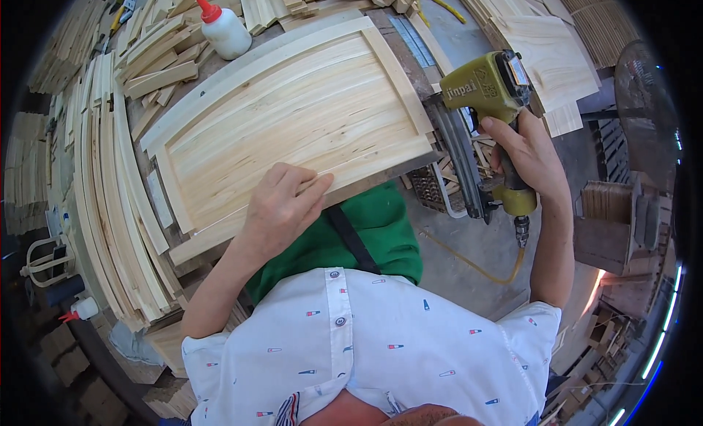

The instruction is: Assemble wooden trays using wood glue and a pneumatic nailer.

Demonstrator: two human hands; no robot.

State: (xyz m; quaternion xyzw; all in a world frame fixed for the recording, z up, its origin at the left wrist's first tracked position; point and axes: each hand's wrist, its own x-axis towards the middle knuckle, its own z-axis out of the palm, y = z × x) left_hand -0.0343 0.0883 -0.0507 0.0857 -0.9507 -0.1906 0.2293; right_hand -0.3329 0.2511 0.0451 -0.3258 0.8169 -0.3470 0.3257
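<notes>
My right hand is wrapped round the handle of an olive-green air nail gun. Its long dark magazine points back toward me, and the nose is close to the right end of a framed wooden panel. A thin yellow air hose runs from the fitting at the base of the handle. On the panel's near side, my left hand grips the pale wooden strip along the front edge, fingers curled together over it. Strips also border the panel's other sides, the far one slightly curved.
A white glue bottle with a red cap stands behind the panel. Long wooden strips are stacked at the left, and offcuts lie piled beyond. Wide boards lie at the far right. A crate of scraps sits below the bench.
</notes>
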